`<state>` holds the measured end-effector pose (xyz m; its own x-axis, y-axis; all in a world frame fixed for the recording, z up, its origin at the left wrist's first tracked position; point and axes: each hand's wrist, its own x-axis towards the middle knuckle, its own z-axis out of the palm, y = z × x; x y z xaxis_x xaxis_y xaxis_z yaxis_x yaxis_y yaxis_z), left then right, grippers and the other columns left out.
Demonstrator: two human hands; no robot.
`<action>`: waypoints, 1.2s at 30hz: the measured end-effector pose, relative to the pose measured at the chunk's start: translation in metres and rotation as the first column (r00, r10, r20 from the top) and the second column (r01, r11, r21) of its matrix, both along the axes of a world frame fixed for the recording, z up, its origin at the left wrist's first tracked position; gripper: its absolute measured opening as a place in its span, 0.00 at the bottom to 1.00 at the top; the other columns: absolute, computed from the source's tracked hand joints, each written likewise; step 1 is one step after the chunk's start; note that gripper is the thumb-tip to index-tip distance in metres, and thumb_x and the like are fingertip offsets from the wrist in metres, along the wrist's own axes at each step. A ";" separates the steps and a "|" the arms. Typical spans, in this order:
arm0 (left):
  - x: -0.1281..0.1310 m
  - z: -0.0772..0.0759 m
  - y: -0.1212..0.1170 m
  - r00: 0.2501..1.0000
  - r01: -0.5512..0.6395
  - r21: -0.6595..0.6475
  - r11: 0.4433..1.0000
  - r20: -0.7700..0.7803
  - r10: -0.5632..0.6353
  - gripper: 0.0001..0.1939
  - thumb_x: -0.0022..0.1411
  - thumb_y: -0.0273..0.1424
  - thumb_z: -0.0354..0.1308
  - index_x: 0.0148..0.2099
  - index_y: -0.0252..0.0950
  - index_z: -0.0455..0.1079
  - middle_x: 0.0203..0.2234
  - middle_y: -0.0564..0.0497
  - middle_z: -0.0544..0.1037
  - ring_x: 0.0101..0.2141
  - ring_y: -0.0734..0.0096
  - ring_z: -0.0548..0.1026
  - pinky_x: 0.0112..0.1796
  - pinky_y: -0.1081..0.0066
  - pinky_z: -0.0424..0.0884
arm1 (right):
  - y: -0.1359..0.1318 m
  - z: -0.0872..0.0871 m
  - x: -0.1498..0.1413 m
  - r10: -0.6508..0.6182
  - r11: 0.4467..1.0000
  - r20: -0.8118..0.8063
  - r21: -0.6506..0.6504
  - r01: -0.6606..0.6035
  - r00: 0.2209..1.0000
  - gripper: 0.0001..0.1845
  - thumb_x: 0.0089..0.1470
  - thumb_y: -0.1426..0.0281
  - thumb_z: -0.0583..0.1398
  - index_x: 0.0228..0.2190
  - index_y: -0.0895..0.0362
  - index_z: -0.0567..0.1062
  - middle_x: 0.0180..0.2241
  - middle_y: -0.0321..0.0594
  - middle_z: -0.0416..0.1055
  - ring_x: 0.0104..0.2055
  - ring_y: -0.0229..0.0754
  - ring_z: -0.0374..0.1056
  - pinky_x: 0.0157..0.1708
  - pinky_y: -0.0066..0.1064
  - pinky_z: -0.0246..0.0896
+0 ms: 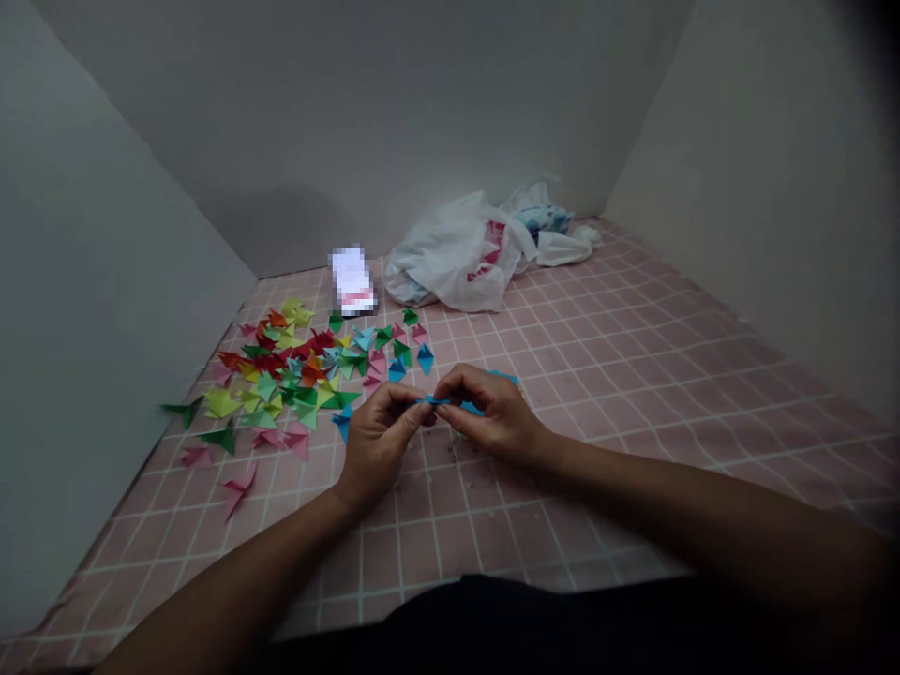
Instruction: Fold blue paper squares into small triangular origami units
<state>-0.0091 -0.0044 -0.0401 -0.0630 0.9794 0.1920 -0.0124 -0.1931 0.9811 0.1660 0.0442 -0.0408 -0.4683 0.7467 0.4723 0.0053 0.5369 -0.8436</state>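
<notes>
Between my two hands is a small folded piece of blue paper, pinched from both sides. My left hand grips its left end with thumb and fingers. On the other end, the thumb and fingertips of my right hand are closed. More blue paper lies on the surface, mostly hidden behind my right hand. Left of my hands spread many folded paper cranes in red, green, yellow, pink and blue. One blue crane lies right beside my left hand.
A lit phone, its screen blurred, leans or lies at the back. White plastic bags are heaped near the back wall. The pink checked cloth covers the surface, with pale walls on three sides. A pink crane sits apart at the left front.
</notes>
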 end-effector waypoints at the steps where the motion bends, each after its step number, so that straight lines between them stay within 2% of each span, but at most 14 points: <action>1: 0.000 0.000 0.000 1.000 0.002 -0.017 1.000 0.011 -0.002 0.03 0.60 0.29 0.67 0.35 0.37 0.75 0.26 0.53 0.80 0.29 0.74 0.78 0.34 0.74 0.74 | 0.000 0.000 0.000 -0.002 1.000 0.009 0.011 0.002 1.000 0.02 0.58 0.75 0.62 0.33 0.57 0.73 0.31 0.36 0.72 0.30 0.35 0.68 0.31 0.28 0.63; 4: 0.000 0.000 0.002 0.999 0.014 -0.063 0.998 0.040 -0.012 0.04 0.60 0.30 0.66 0.35 0.37 0.75 0.26 0.54 0.79 0.29 0.73 0.77 0.34 0.73 0.73 | 0.002 0.000 0.001 -0.016 0.999 0.025 0.039 0.015 1.000 0.02 0.58 0.74 0.62 0.33 0.57 0.73 0.31 0.37 0.71 0.31 0.35 0.67 0.32 0.28 0.62; 6: 0.000 0.000 0.004 1.000 0.013 -0.048 0.999 0.015 -0.012 0.04 0.60 0.31 0.66 0.35 0.37 0.75 0.28 0.53 0.77 0.30 0.73 0.76 0.36 0.72 0.72 | 0.002 0.000 0.001 -0.017 1.000 0.028 0.015 0.017 0.999 0.02 0.58 0.74 0.62 0.32 0.57 0.72 0.30 0.36 0.70 0.30 0.35 0.66 0.31 0.28 0.61; 11: -0.003 0.002 0.006 0.989 -0.066 0.074 0.995 -0.127 0.075 0.04 0.57 0.29 0.68 0.30 0.38 0.77 0.34 0.51 0.75 0.39 0.69 0.74 0.43 0.70 0.69 | 0.002 0.001 0.000 0.023 0.986 0.021 -0.168 -0.020 1.000 0.04 0.56 0.71 0.62 0.30 0.56 0.70 0.27 0.33 0.66 0.28 0.35 0.61 0.30 0.29 0.58; 14: -0.004 0.001 0.005 0.993 -0.020 -0.013 1.000 -0.115 0.019 0.05 0.58 0.31 0.68 0.31 0.38 0.76 0.29 0.53 0.75 0.33 0.71 0.72 0.39 0.70 0.67 | 0.003 0.002 0.001 0.044 0.970 0.001 -0.240 -0.043 0.999 0.04 0.52 0.72 0.61 0.28 0.56 0.69 0.27 0.33 0.65 0.29 0.36 0.61 0.31 0.30 0.57; 17: -0.005 -0.003 0.005 1.000 -0.009 -0.134 0.991 -0.015 0.007 0.07 0.57 0.33 0.69 0.31 0.37 0.76 0.26 0.54 0.76 0.29 0.74 0.71 0.35 0.72 0.66 | 0.003 0.001 0.001 0.067 0.950 -0.023 -0.304 -0.071 0.997 0.03 0.52 0.71 0.61 0.30 0.57 0.71 0.30 0.35 0.66 0.32 0.37 0.62 0.33 0.31 0.57; 20: -0.004 -0.006 0.007 0.983 0.017 -0.251 0.968 0.180 0.029 0.10 0.55 0.36 0.70 0.30 0.36 0.75 0.24 0.55 0.76 0.28 0.76 0.71 0.34 0.75 0.67 | 0.004 0.000 0.000 0.117 0.927 -0.069 -0.350 -0.134 0.991 0.06 0.54 0.70 0.61 0.36 0.56 0.72 0.33 0.36 0.69 0.34 0.38 0.65 0.36 0.32 0.61; 24: 0.001 -0.001 0.008 0.919 0.091 -0.346 0.934 0.391 0.055 0.12 0.51 0.35 0.73 0.30 0.35 0.74 0.23 0.56 0.75 0.26 0.78 0.71 0.31 0.77 0.68 | 0.007 -0.004 0.000 0.137 0.966 -0.046 -0.215 -0.144 0.989 0.08 0.56 0.71 0.62 0.39 0.55 0.72 0.36 0.38 0.71 0.38 0.40 0.68 0.40 0.34 0.64; 26: 0.003 0.002 0.008 0.899 0.109 -0.378 0.919 0.432 0.071 0.13 0.49 0.32 0.75 0.33 0.35 0.75 0.25 0.56 0.76 0.25 0.80 0.71 0.29 0.78 0.68 | 0.008 -0.006 0.001 0.118 0.982 -0.016 -0.145 -0.119 0.993 0.06 0.56 0.72 0.61 0.38 0.55 0.73 0.37 0.39 0.72 0.39 0.41 0.69 0.42 0.35 0.64; 29: 0.004 0.004 0.008 0.884 0.126 -0.410 0.904 0.460 0.086 0.15 0.46 0.30 0.76 0.35 0.35 0.76 0.26 0.56 0.75 0.24 0.81 0.71 0.27 0.80 0.68 | 0.010 -0.009 0.002 0.102 0.989 -0.002 -0.109 -0.101 0.995 0.05 0.57 0.73 0.61 0.37 0.55 0.74 0.36 0.38 0.73 0.38 0.40 0.69 0.41 0.34 0.64; 33: 0.004 0.006 0.009 0.876 0.173 -0.405 0.898 0.480 0.048 0.15 0.46 0.32 0.77 0.33 0.33 0.76 0.26 0.55 0.75 0.24 0.83 0.71 0.27 0.81 0.69 | 0.009 -0.009 0.002 0.082 0.987 -0.006 -0.135 -0.082 0.997 0.04 0.57 0.73 0.61 0.36 0.55 0.74 0.33 0.36 0.74 0.34 0.37 0.68 0.38 0.32 0.64; 36: 0.004 0.005 0.009 0.862 0.161 -0.399 0.903 0.502 0.068 0.16 0.46 0.32 0.78 0.35 0.34 0.77 0.28 0.55 0.77 0.26 0.83 0.72 0.29 0.82 0.70 | 0.007 -0.007 0.001 0.050 0.980 -0.014 -0.192 -0.052 0.999 0.02 0.57 0.71 0.62 0.35 0.55 0.74 0.31 0.36 0.73 0.32 0.37 0.68 0.35 0.32 0.64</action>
<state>-0.0048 0.0049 -0.0350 0.0115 0.9613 -0.2752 -0.5131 0.2419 0.8236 0.1673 0.0509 -0.0477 -0.5041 0.7993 0.3271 -0.0259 0.3646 -0.9308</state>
